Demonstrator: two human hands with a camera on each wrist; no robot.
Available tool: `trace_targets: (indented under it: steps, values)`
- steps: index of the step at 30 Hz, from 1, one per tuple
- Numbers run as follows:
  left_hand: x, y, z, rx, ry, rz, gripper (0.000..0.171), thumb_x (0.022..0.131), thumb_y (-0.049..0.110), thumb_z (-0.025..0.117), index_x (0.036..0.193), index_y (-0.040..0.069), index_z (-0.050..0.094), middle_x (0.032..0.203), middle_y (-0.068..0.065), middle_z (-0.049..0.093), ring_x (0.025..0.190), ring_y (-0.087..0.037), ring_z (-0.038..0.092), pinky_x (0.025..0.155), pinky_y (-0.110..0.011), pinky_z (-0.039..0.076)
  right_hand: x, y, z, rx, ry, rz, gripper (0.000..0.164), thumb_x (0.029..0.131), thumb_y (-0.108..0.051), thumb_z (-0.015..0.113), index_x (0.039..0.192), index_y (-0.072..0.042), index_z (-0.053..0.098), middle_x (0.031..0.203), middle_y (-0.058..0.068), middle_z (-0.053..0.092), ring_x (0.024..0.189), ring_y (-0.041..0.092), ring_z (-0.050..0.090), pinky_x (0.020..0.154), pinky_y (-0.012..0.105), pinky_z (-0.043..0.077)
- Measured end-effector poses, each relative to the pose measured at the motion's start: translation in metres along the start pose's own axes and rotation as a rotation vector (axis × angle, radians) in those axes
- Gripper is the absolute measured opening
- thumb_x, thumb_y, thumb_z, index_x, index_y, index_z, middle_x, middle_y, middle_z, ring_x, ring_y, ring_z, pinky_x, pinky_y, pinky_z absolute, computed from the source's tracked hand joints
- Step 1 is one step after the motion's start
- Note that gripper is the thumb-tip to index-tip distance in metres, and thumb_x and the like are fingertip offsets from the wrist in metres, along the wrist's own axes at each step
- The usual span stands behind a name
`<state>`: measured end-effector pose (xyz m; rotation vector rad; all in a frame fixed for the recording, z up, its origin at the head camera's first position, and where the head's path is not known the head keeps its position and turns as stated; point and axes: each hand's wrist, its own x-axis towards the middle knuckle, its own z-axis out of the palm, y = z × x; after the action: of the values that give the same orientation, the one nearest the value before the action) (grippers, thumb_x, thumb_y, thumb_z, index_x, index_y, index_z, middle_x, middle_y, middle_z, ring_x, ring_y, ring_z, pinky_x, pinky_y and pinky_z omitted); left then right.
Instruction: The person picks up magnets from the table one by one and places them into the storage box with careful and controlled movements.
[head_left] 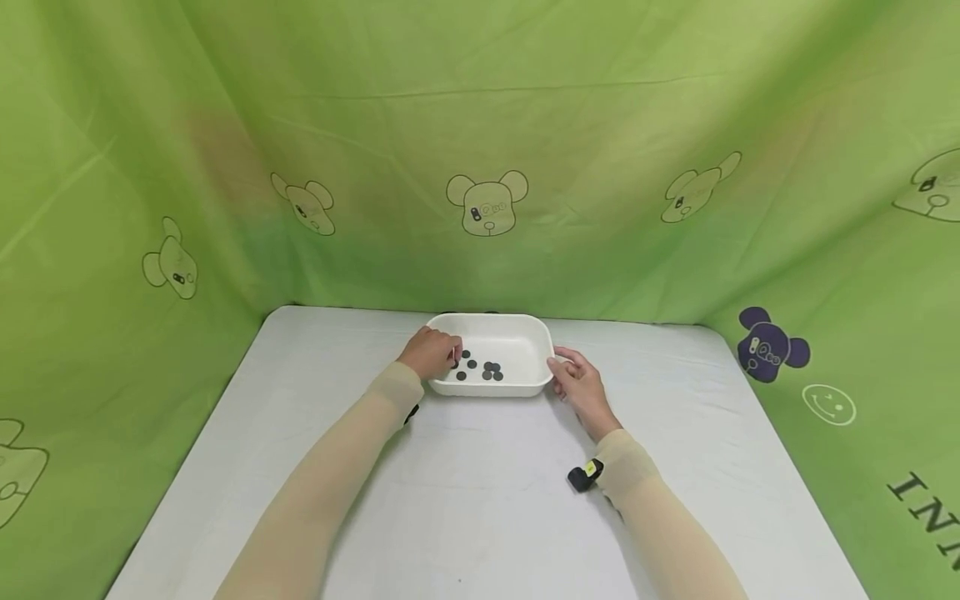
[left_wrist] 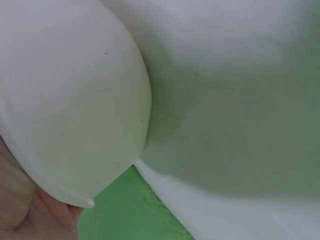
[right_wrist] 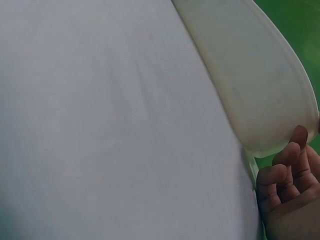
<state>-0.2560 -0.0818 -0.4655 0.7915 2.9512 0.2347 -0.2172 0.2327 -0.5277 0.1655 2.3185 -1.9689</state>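
A white rectangular tray with rounded corners stands near the table's far edge, several small dark round discs lying inside, mostly toward its left and middle. My left hand reaches over the left rim with its fingers bent down, pinching one dark disc at the fingertips. In the left wrist view the tray's outer wall hides those fingertips. At the tray's right end my right hand grips the rim, thumb on top; the right wrist view shows curled fingers against the outer wall.
White cloth covers the table. Green curtains with printed bear heads enclose its back and sides, close behind the tray. A small black wrist camera sits at the right sleeve.
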Motion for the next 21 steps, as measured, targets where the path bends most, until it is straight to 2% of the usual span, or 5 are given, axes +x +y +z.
trace_targets:
  steps: [11, 21]
  values:
    - [0.0040, 0.0015, 0.0042, 0.054, -0.045, -0.061, 0.015, 0.104, 0.011, 0.070, 0.093, 0.020, 0.066, 0.091, 0.005, 0.071, 0.090, -0.016, 0.064, 0.109, -0.040, 0.043, 0.0007, 0.0008, 0.0017, 0.003, 0.007, -0.012, 0.054, 0.105, -0.041, 0.072, 0.150, -0.015, 0.058, 0.080, -0.006, 0.061, 0.072, 0.011, 0.056, 0.064, 0.022, 0.047]
    - [0.0031, 0.0035, 0.0031, 0.076, -0.050, -0.071, 0.012, 0.105, 0.012, 0.068, 0.095, 0.020, 0.066, 0.095, 0.003, 0.071, 0.094, -0.018, 0.065, 0.108, -0.040, 0.043, 0.0009, -0.0003, 0.0018, 0.005, 0.006, -0.011, 0.052, 0.106, -0.039, 0.071, 0.150, -0.015, 0.058, 0.081, -0.005, 0.061, 0.073, 0.012, 0.056, 0.063, 0.022, 0.047]
